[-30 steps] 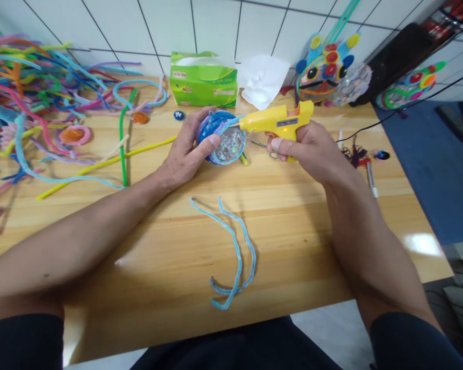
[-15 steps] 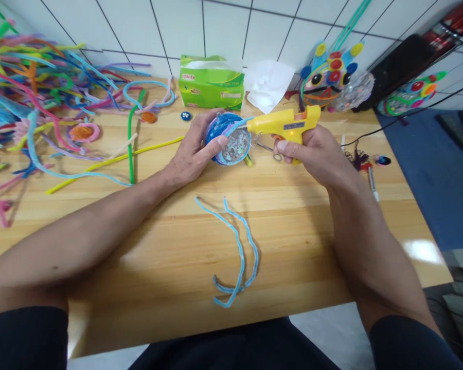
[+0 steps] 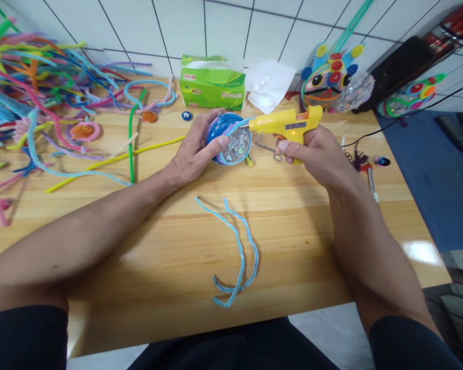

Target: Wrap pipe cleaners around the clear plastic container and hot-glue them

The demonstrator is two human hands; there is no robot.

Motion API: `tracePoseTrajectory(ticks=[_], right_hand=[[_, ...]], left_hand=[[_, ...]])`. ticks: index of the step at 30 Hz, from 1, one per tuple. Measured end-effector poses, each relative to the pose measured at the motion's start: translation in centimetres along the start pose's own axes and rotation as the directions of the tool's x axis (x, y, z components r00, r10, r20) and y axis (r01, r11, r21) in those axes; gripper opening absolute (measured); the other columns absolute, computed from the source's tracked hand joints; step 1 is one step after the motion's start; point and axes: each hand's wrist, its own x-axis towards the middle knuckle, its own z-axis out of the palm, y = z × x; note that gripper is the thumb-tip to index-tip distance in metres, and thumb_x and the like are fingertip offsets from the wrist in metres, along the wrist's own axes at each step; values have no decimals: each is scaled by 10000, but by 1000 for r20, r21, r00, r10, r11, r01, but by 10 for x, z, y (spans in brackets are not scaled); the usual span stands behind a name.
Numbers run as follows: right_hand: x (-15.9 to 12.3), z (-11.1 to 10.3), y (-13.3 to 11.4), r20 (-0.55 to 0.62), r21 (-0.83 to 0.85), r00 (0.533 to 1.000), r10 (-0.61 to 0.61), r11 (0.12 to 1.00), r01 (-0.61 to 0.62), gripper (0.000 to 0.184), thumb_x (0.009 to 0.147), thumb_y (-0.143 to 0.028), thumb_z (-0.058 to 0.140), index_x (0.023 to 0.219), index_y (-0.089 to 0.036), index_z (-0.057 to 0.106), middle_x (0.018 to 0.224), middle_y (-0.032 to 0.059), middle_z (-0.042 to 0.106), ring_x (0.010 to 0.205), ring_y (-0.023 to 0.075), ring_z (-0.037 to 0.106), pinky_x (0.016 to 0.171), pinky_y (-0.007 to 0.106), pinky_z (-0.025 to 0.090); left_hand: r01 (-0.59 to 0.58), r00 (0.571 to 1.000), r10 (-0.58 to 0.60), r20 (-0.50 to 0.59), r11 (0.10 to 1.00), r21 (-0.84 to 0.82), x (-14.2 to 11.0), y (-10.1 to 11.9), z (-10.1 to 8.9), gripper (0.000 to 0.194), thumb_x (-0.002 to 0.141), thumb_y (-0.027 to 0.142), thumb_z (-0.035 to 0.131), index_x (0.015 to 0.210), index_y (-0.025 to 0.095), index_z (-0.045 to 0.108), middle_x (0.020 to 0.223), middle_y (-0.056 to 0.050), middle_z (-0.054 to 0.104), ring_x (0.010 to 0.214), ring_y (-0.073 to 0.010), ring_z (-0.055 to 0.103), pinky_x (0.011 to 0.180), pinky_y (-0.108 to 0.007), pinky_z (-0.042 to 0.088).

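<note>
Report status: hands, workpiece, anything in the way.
Left hand gripping blue-wrapped container. Right hand holding yellow glue gun, nozzle at container's edge. Scissors near right hand; nothing visibly blocking nozzle.

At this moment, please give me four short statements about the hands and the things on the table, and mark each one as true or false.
1. The right hand holds a yellow glue gun. True.
2. The left hand grips the green tissue pack. False: it grips a blue round object.
3. Light-blue strips lie on the wooden table. True.
4. In the picture, the tissue pack stands right of the white paper. False: it stands left.
</note>
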Motion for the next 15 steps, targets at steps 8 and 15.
tracePoseTrajectory(ticks=[8,15], right_hand=[[0,0,0,0,12,1000,16,1000,-16,469,933,-672,992,906,-296,712,855,24,694,805,227,640,719,402,691],[-1,-1,1,4,7,999,36,999,-36,475,925,-674,1006,946,-294,721,876,24,727,888,258,725,788,433,744]], left_hand=[[9,1000,-9,-13,1000,-5,0,1,1,830,1114,898,673,1778,424,523,1784,-93,656,1680,-439,642,1496,-743,469],[13,1000,-13,-4,1000,-3,0,0,1,819,1116,907,658,1777,443,522,1797,-76,647,1713,-443,616,1510,-741,452]])
